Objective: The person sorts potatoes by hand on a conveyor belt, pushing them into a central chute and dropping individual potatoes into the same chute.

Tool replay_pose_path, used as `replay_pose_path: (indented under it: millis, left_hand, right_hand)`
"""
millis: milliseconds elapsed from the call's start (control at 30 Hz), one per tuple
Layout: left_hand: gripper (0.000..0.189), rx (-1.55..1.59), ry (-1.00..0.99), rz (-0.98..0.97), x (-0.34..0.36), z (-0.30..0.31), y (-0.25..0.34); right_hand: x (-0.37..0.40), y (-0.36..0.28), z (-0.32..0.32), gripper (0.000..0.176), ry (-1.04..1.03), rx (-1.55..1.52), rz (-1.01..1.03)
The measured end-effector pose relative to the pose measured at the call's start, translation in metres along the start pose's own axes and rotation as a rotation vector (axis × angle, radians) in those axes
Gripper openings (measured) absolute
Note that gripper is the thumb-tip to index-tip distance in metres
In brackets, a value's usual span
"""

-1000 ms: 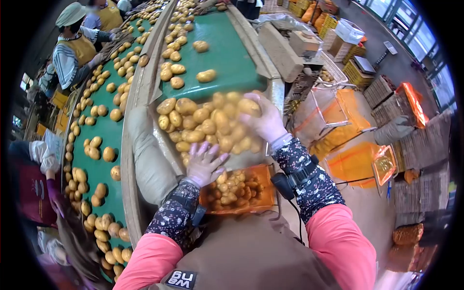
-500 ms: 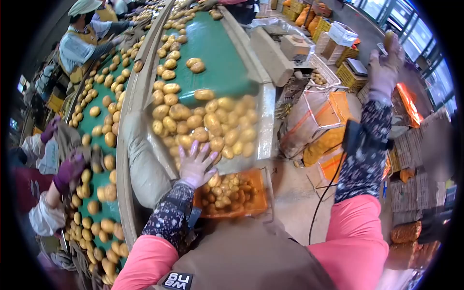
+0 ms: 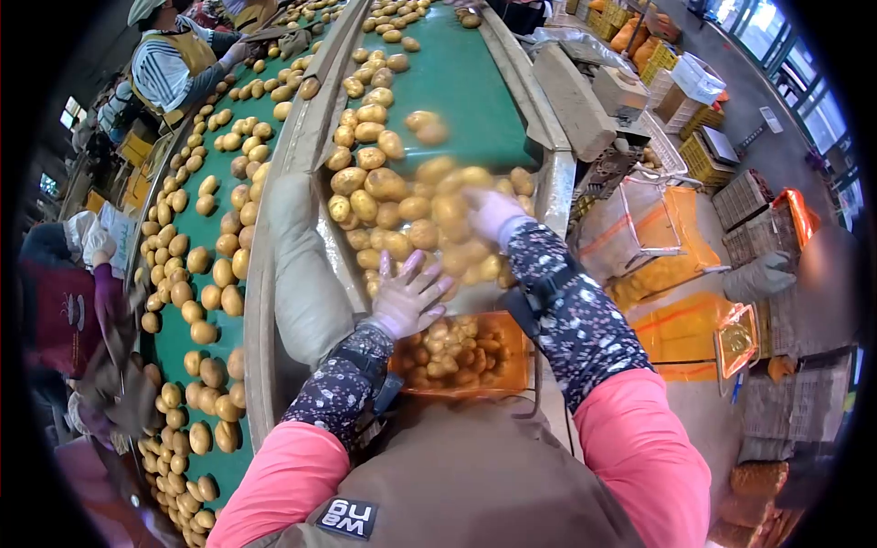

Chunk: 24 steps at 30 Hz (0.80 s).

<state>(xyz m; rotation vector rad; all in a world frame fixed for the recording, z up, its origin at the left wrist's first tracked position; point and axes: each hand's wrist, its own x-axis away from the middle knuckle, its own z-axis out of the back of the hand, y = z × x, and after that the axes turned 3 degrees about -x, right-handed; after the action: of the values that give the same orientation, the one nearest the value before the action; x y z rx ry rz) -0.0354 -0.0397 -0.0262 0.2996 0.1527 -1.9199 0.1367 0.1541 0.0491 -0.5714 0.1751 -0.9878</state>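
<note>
Head view.
Potatoes (image 3: 393, 215): yellow-tan, smooth-skinned, oval, mixed sizes. They are heaped at the near end of the green belt (image 3: 466, 100); some are blurred.
Left hand (image 3: 408, 297): fingers spread open, flat against the heap's near edge, above an orange bag (image 3: 461, 356) holding more potatoes.
Right hand (image 3: 491, 212): on the heap's right side, blurred; whether the fingers grip cannot be told.

Heap of potatoes (image 3: 384, 183) on green belt (image 3: 468, 91)
</note>
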Motion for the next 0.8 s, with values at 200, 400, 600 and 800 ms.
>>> replay_pose_path:
  millis: [200,400,600,800]
  left_hand:
    - [0.077,-0.071,0.008,0.274,-0.011,-0.001,0.004]
    - [0.077,-0.037,-0.079,0.214,-0.012,0.005,0.001]
    - [0.069,-0.012,-0.010,0.129,-0.008,0.006,-0.001]
    - [0.066,-0.004,-0.003,0.065,-0.010,0.006,-0.001]
  right_hand:
    - [-0.003,0.004,-0.019,0.062,0.129,-0.066,-0.004]
    - [-0.008,-0.019,0.001,0.063,-0.074,0.017,-0.134]
    - [-0.003,-0.017,-0.013,0.042,-0.050,0.098,-0.066]
    - [0.001,0.009,-0.010,0.047,0.252,-0.349,-0.087]
